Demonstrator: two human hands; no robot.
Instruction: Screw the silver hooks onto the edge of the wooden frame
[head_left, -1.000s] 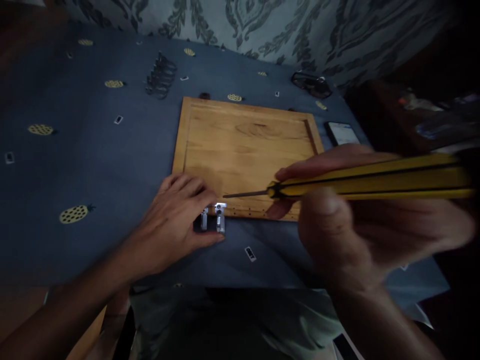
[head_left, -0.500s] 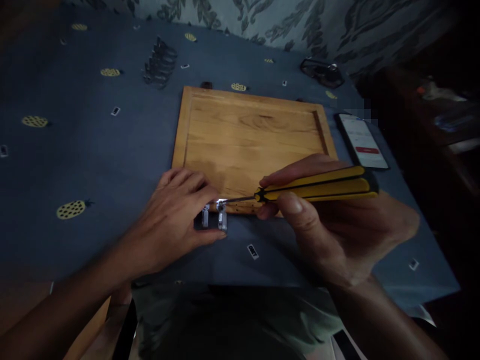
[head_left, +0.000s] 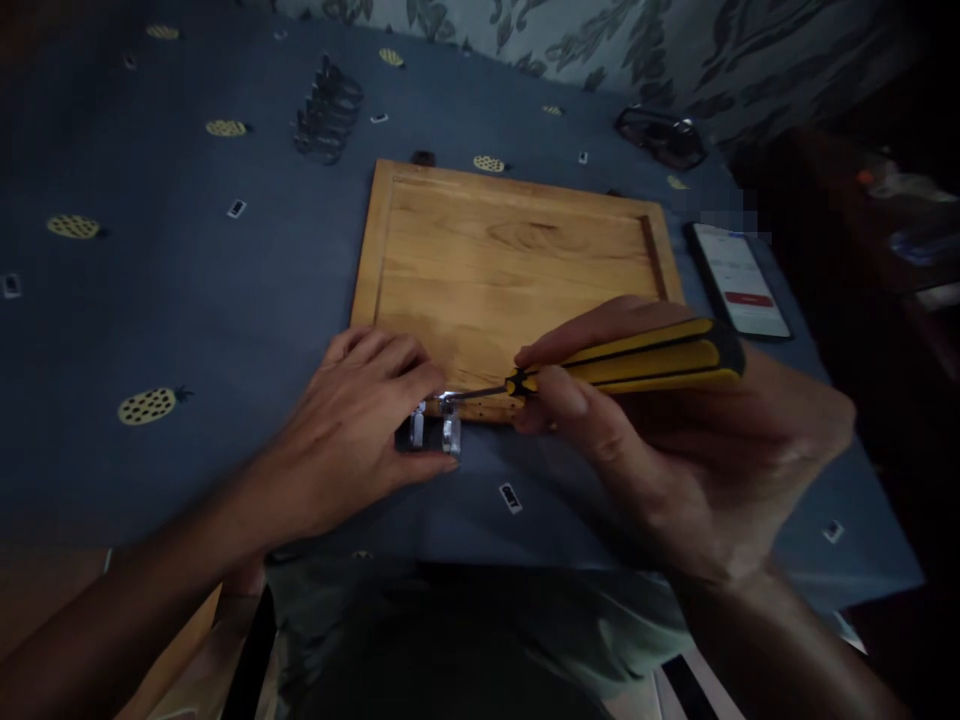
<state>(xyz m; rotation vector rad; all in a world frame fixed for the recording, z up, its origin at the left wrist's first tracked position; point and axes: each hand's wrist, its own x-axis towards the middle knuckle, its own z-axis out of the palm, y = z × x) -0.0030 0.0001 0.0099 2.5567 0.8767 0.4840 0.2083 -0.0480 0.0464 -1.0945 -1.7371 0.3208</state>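
Note:
My right hand (head_left: 675, 430) is closed around a yellow and black screwdriver (head_left: 637, 358), its handle lying along the palm and fingers. The thin shaft points left, and its tip meets a shiny metal hinge (head_left: 451, 432) at the front edge of a framed wooden panel (head_left: 517, 255). My left hand (head_left: 367, 430) grips the hinge, with curled fingers on the panel's front left corner and the thumb at the hinge's near end. A second metal arm (head_left: 418, 425) shows between thumb and fingers; whether it belongs to the same hinge I cannot tell.
A phone (head_left: 739, 280) with its screen lit lies right of the panel. Behind are dark-framed glasses (head_left: 661, 137) and a dark, see-through ribbed object (head_left: 328, 112). The blue pineapple-print tablecloth (head_left: 180, 310) covers the table, whose front edge is close to my lap.
The screwdriver handle has turned slightly in my right hand, its tip staying at the hinge. The whole view has shifted a little; my left hand keeps its hold.

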